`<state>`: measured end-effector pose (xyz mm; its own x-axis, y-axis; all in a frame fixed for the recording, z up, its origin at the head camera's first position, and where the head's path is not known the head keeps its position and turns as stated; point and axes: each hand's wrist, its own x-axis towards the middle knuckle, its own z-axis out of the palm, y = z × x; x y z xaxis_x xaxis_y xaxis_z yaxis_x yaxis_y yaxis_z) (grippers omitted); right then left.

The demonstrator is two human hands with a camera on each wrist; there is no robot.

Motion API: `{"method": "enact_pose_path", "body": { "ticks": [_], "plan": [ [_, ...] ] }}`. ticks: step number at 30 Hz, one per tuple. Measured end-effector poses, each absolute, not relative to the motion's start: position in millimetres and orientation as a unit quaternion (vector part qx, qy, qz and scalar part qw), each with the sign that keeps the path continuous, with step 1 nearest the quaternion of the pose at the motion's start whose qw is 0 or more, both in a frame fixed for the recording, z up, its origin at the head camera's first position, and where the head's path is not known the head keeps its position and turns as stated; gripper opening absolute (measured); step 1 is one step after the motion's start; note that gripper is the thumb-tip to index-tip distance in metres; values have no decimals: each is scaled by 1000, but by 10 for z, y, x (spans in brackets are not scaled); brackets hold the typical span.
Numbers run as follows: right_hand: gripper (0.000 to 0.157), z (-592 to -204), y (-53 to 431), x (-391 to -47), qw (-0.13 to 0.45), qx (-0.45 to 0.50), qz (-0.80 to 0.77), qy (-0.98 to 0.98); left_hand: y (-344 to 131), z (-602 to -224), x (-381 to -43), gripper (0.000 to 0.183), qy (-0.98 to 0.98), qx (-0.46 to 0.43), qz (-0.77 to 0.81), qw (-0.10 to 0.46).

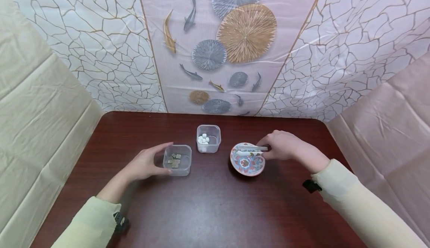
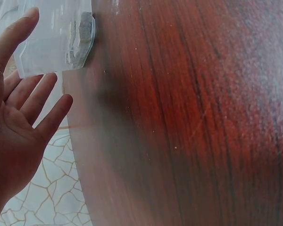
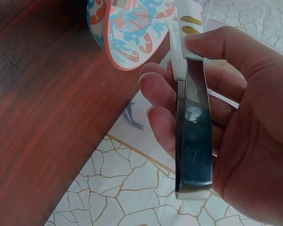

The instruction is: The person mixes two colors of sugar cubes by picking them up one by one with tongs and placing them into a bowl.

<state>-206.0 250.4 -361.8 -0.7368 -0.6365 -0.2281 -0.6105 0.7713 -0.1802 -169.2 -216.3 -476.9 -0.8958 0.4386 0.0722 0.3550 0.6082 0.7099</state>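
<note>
My left hand (image 1: pixel 146 163) spans a clear plastic container (image 1: pixel 183 170), gripping it between the thumb and fingers. Greenish-brown small cubes (image 1: pixel 175 161) lie inside that container. In my right hand (image 1: pixel 281 145) are tongs (image 3: pixel 195 127) with a metal handle and white ends, pinched between thumb and fingers. The tongs reach leftward over a patterned dish (image 1: pixel 246 166) with a red-orange rim. Whether the tong tips touch the dish I cannot tell. The left wrist view shows the thumb (image 2: pixel 19 30) against the container's wall, with the fingertips partly hidden behind it.
A second clear container (image 1: pixel 215 143) stands near the back middle of the table, holding several white cubes (image 1: pixel 203 139). The dark reddish-brown table (image 1: pixel 208 207) meets a patterned cloth backdrop (image 1: pixel 111 53) at its far edge. Cloth walls flank both sides.
</note>
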Motion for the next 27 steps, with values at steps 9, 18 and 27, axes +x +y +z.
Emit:
{"method": "enact_pose_path", "body": {
  "ticks": [9,18,27],
  "plan": [
    [25,-3557,2527,-2034,152,-320,-69,933,-2158,-4765,-1682,94,895,222,383,50],
    [21,-3548,2543,-2048,150,-319,-116,929,-2161,-4791,-1686,95,895,225,381,46],
    [22,-3516,2568,-2077,216,-289,-206,910,-2163,-4790,-1690,96,895,228,381,43]
  ]
}}
